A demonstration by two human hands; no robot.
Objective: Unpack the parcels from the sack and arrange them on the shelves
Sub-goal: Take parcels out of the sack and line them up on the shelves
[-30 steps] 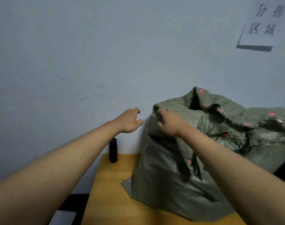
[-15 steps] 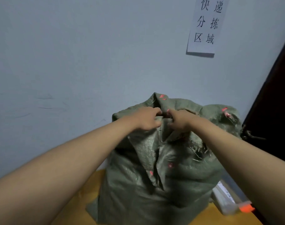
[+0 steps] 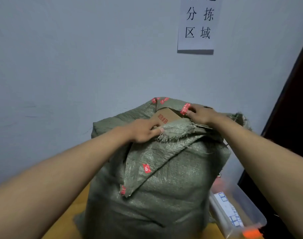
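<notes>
Against a pale blue wall, a green woven plastic sack (image 3: 157,178) stands on a wooden table (image 3: 64,219). Left hand (image 3: 144,130) and right hand (image 3: 201,114) each grip the sack's mouth, spreading it; a brown cardboard parcel (image 3: 166,115) lies between them, at 1 o'clock from the left hand, which looks nearer.

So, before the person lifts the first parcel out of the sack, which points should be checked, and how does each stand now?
1. Sack mouth open: ok, the green woven sack gapes at the top.
2. Parcel reachable: ok, a brown cardboard box shows in the opening.
3. Left hand holding the near edge: ok, it grips the frayed rim.
4. Right hand holding the far edge: ok, fingers curl on the fabric.
5. A hand free to lift the box: not ok, both hold the sack.
6. Sack steady on the wooden table: cannot tell.
</notes>
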